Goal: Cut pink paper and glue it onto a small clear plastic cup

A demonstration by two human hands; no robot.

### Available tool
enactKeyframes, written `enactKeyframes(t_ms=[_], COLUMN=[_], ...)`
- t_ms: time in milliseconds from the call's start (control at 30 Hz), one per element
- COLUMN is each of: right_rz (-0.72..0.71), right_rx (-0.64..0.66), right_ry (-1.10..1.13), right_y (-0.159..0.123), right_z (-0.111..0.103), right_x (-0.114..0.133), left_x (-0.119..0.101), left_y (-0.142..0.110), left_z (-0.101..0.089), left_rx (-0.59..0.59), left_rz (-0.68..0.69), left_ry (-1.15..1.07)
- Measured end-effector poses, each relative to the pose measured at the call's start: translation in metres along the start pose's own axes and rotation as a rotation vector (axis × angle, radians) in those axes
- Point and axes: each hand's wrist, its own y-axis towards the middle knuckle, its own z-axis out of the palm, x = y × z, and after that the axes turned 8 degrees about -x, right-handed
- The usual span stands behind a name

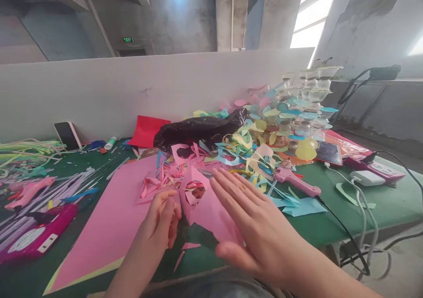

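My right hand [254,214] lies flat, its fingers stretched out over a pink sheet of paper [206,212] with a ragged hole cut in it. Part of that sheet is hidden beneath the palm. Just left of it is my left hand [162,221], fingers curled inward; whatever they hold, if anything, is hidden. Through the hole show small pink and pale scraps. A tangle of pink paper cuttings [167,174] sits beyond the hands. A large pink sheet [109,218] with a yellow edge below it spreads to the left. Two small pink snippets [190,246] lie near me.
A pink glue gun [297,181] with a cord rests at right, near a power strip [380,168] and a phone [329,152]. Behind are a black plastic bag [198,130] and stacked clear cups [317,91]. Another power strip [42,236] stands left.
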Motion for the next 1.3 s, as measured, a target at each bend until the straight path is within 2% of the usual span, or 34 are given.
enactKeyframes(t_ms=[200,400,500,567,633,700,767,867,967,1067,1167,1233,1300], right_rz=[-0.058,-0.051,-0.057,-0.056,-0.026,0.016,0.060,0.150,0.271,0.402,0.408,0.370,0.343], right_rx=[0.096,-0.128,-0.038,0.008,-0.071,-0.230,-0.367,-0.426,-0.370,-0.246,-0.144,-0.123,-0.121], right_ry=[0.034,0.002,0.002,0.035,0.067,0.081,0.070,0.020,-0.009,0.013,0.037,0.035,0.027], right_y=[-0.002,-0.002,-0.004,-0.004,-0.002,0.003,0.010,0.023,0.036,0.042,0.037,0.033,0.029], right_z=[0.006,0.004,0.011,0.011,0.002,-0.011,-0.024,-0.027,-0.010,0.013,0.029,0.033,0.035], right_x=[-0.002,0.000,0.000,-0.002,-0.005,-0.009,-0.017,-0.034,-0.060,-0.087,-0.104,-0.108,-0.108], left_x=[-0.008,-0.009,-0.007,-0.003,-0.001,-0.001,-0.007,-0.023,-0.036,-0.037,-0.031,-0.026,-0.024], left_y=[-0.006,-0.002,0.000,0.002,0.003,0.005,0.006,0.009,0.015,0.022,0.029,0.030,0.029], left_z=[0.003,0.006,0.005,0.002,-0.001,-0.003,-0.003,0.003,0.010,0.016,0.021,0.023,0.026], left_rx=[0.033,0.040,-0.008,-0.086,-0.170,-0.190,-0.096,0.143,0.317,0.444,0.567,0.589,0.556], left_rz=[-0.093,-0.123,-0.085,-0.021,0.031,0.057,0.032,-0.100,-0.217,-0.238,-0.257,-0.294,-0.339], left_ry=[-0.030,-0.052,-0.023,0.049,0.144,0.179,0.133,0.060,0.073,0.032,-0.009,0.021,0.039])
